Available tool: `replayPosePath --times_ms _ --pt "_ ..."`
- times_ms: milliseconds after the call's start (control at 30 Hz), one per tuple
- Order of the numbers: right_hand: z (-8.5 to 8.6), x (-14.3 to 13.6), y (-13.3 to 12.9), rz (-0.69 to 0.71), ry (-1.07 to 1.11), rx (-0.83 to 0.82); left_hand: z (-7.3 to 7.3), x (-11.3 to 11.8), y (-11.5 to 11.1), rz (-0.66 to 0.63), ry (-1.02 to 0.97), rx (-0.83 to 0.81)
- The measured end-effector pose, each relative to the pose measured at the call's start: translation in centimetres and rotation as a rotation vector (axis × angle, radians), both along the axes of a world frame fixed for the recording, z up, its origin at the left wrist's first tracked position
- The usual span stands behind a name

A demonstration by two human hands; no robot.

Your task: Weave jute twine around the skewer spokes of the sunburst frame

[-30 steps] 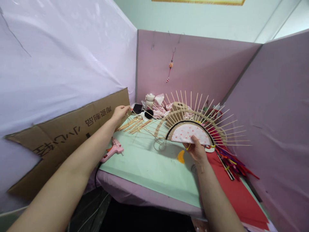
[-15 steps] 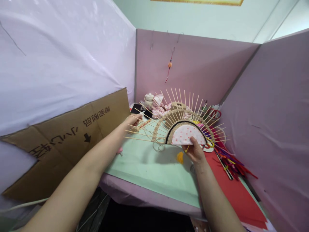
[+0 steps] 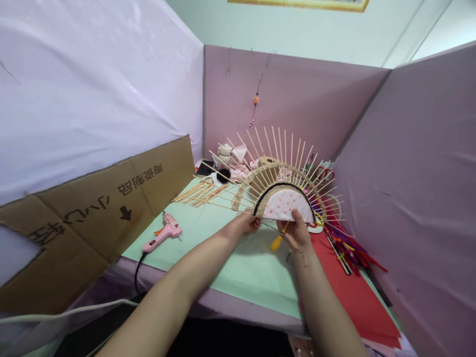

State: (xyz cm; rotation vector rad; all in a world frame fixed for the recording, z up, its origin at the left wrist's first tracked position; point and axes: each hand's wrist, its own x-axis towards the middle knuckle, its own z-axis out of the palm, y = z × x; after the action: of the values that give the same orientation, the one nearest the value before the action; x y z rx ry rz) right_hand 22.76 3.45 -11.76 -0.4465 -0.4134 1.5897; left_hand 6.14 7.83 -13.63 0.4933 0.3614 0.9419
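Taking the half-round fan frame (image 3: 284,198) as the landmark, the farthest thing to its left is a flattened cardboard sheet (image 3: 96,208) with printed characters, leaning against the white side wall, perhaps as a shield for it. Nearer the frame, also to its left, a pink glue gun (image 3: 165,233) lies on the green bench (image 3: 238,267) with its cord trailing off the near edge, within reach of the left arm. Behind it and still left of the frame, a loose bundle of bamboo skewers (image 3: 203,193) lies flat on the bench, likely spare stock for the frame's spokes.

The left hand (image 3: 245,224) is at the frame's lower left corner, fingers pinched on the woven rim and a skewer end there; what exactly it pinches I cannot tell. The frame is held upright above the bench, its skewers fanning up and outward, which keeps the spokes clear of the surface. The right hand (image 3: 297,234) grips the frame's base from below, thumb pressed on the pink dotted fabric panel, so the two hands steady it from both sides. A yellow tassel (image 3: 275,243) hangs under the frame between the hands.

Right of the frame, red paper sheets (image 3: 353,302) cover the bench, with coloured pipe cleaners (image 3: 353,248) piled on them.
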Motion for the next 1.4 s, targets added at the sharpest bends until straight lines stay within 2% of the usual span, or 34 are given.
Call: replayPosePath --times_ms 67,167,267,333,367,433,500,633,733,767,833,900,967,1100,1233,1400 --pt "0.3 0.0 0.1 -0.051 0.017 0.027 -0.5 -0.1 -0.6 0.086 0.262 -0.025" --pt "0.7 0.1 0.1 -0.109 0.044 0.032 -0.5 -1.6 -2.8 0.210 0.491 -0.007" --pt "0.9 0.1 0.1 -0.139 0.083 0.025 0.4 -4.1 -6.5 0.323 0.614 0.059" --pt "0.9 0.1 0.2 -0.151 0.095 0.030 1.1 -5.9 -9.0 0.392 0.716 0.166" --pt "0.8 0.1 0.2 -0.154 0.097 0.034 1.4 -6.6 -10.1 0.408 0.743 0.223" --pt "0.6 0.1 0.3 -0.157 0.091 0.041 1.8 -7.9 -11.5 0.502 0.733 0.237" --pt "0.3 0.1 0.4 -0.158 0.076 0.045 1.9 -8.8 -11.9 0.676 0.660 0.201" --pt "0.1 0.2 0.7 -0.162 0.060 0.056 2.1 -9.6 -10.7 1.089 0.472 0.127" --pt "0.1 0.1 0.7 -0.168 0.065 0.052 2.8 -9.3 -9.8 1.350 0.468 0.198" --pt "0.1 0.1 0.6 -0.169 0.064 0.052 3.1 -8.9 -9.6 1.401 0.481 0.245" --pt "0.1 0.0 0.5 -0.169 0.058 0.057 3.9 -8.0 -9.4 1.372 0.519 0.342" --pt "0.2 -0.1 0.4 -0.168 0.049 0.055 4.8 -6.9 -9.4 1.222 0.564 0.406" --pt "0.3 -0.2 0.4 -0.169 0.045 0.048 5.5 -5.9 -9.4 1.124 0.592 0.427" --pt "0.6 -0.1 0.3 -0.193 0.056 0.057 6.3 -4.7 -8.9 1.121 0.466 0.395" --pt "0.6 -0.2 0.2 -0.186 0.063 0.040 6.2 -4.1 -8.4 1.152 0.249 0.365" --pt "0.4 -0.6 0.1 -0.161 0.052 0.031 6.0 -3.5 -8.4 1.124 0.149 0.326"
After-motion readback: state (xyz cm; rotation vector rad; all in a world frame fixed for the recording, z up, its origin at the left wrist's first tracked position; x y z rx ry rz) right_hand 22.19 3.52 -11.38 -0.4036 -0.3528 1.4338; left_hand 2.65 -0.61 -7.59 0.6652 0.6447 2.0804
